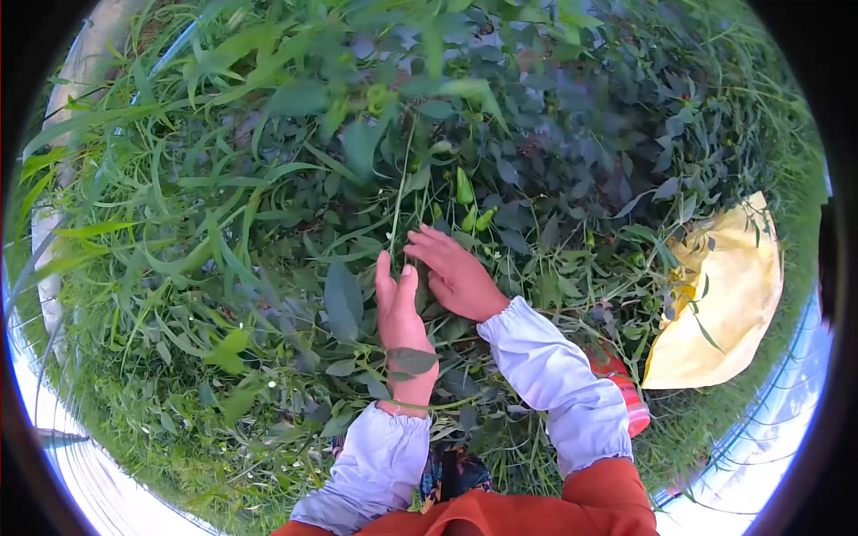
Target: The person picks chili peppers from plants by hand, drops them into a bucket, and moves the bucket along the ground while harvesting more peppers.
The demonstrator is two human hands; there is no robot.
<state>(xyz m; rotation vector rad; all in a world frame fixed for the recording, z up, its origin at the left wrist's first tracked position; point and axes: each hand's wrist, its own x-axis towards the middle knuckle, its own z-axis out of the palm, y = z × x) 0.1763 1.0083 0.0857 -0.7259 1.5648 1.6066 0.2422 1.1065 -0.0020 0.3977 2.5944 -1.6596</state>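
My left hand [402, 317] is low among the leaves at the middle of the view, its thumb and fingers stretched upward and apart. A long pale green stem [399, 201] rises just beyond its fingertips; whether they touch it I cannot tell. To the right, my right hand [460, 275] reaches leftward with its fingers extended, and nothing shows in it. Several green peppers [465, 186] hang on the plant a little above that hand. A broad leaf [412, 361] lies across my left wrist, and another large leaf [342, 299] stands left of the hand.
A yellow bag or sheet [719, 299] lies on the plants at the right. Near my right forearm is a red striped item [633, 406], partly hidden. Tall grass [223, 241] crowds the left side. Dark-leaved plants [572, 134] fill the far middle.
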